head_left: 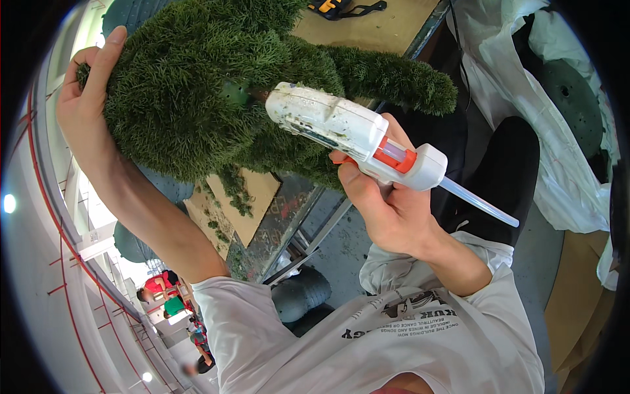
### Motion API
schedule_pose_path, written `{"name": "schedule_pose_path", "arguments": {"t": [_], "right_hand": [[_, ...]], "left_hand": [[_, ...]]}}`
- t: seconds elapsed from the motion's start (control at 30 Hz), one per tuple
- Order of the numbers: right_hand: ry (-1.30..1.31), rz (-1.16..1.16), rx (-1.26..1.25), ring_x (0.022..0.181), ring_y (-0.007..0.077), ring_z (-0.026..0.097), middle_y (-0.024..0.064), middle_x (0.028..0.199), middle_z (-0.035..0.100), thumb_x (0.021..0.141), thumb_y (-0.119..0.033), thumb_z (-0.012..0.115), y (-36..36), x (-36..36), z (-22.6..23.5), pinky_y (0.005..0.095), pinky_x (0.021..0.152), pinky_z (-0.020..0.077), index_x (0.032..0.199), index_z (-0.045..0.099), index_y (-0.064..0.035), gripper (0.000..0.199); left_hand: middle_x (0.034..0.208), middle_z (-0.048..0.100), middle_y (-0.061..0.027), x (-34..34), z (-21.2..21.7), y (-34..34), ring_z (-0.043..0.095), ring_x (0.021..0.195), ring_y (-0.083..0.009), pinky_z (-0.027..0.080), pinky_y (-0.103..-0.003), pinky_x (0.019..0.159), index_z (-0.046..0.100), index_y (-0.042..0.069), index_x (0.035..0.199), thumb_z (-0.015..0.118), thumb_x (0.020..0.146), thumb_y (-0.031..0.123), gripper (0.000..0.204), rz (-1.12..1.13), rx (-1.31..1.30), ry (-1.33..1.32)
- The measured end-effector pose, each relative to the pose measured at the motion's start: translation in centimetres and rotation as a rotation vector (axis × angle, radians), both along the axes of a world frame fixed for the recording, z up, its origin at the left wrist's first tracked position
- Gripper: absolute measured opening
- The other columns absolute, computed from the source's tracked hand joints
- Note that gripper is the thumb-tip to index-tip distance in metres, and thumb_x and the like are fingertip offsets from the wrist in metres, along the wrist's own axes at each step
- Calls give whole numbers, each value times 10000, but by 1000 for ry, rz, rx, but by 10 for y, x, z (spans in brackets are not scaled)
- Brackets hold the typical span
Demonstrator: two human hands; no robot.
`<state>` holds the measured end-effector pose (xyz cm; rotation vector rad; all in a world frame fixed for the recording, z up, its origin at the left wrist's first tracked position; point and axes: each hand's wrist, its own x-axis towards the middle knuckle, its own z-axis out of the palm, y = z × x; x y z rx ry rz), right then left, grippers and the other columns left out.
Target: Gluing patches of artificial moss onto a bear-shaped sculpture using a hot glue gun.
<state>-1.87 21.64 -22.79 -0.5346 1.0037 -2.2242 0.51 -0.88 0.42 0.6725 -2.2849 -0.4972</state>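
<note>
A bushy artificial greenery figure (190,85) fills the upper middle, with one long leafy limb (394,79) stretching right. My left hand (88,82) is closed around its left edge, thumb raised and a tuft of dark green between the fingers. In my right hand (394,207) is a white hot glue gun (328,121), smeared with brown and green bits. Its nozzle points left at a bare green plastic patch (235,93) in the foliage; whether it touches is hard to tell. A clear glue stick (482,205) juts from the gun's rear.
Cardboard (246,210) with loose green sprigs (235,190) lies on the worktable (282,210) below the foliage. A yellow and black item (335,8) sits at the top. White plastic sacking (505,72) at right holds a dark green perforated shell (571,98). Several people stand far left.
</note>
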Motion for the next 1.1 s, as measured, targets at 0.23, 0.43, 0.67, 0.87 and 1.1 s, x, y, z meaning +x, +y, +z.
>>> {"name": "schedule_pose_path", "arguments": {"t": [0.23, 0.43, 0.67, 0.87, 1.1], "right_hand": [[190, -122, -16, 770, 196, 508, 76, 872, 519, 838, 17, 658, -9, -3, -2, 326, 612, 418, 923, 627, -6, 93], [290, -202, 40, 829, 269, 554, 111, 879, 574, 814, -6, 677, -12, -3, 0, 363, 649, 457, 959, 651, 4, 148], [379, -149, 32, 794, 182, 520, 68, 918, 550, 866, 26, 603, -7, -4, -4, 323, 642, 439, 1068, 610, 35, 203], [378, -103, 50, 733, 62, 482, 22, 946, 504, 912, 63, 534, -8, -3, -6, 242, 613, 409, 1215, 562, 55, 305], [312, -204, 63, 824, 299, 579, 129, 876, 596, 826, -14, 695, -12, 1, 1, 416, 646, 467, 978, 642, 17, 164]], "left_hand": [[839, 739, -27, 1, 1, 0, 660, 747, -92, 480, -210, 770, 690, 117, 810, 870, 804, 157, 184, 10, 17, -2], [828, 726, -26, 0, 1, -4, 660, 732, -95, 488, -227, 719, 693, 96, 835, 844, 839, 142, 158, -2, 3, -18], [803, 710, -38, 0, 1, -2, 658, 688, -104, 503, -248, 643, 695, 70, 872, 826, 868, 126, 142, 13, 28, -12], [810, 724, -15, -1, 0, 0, 637, 721, -72, 460, -191, 737, 677, 107, 790, 870, 806, 146, 198, 10, 38, 8], [810, 723, -15, -2, 0, 0, 636, 721, -71, 460, -191, 738, 672, 110, 777, 873, 804, 150, 206, 15, 47, 13]]}}
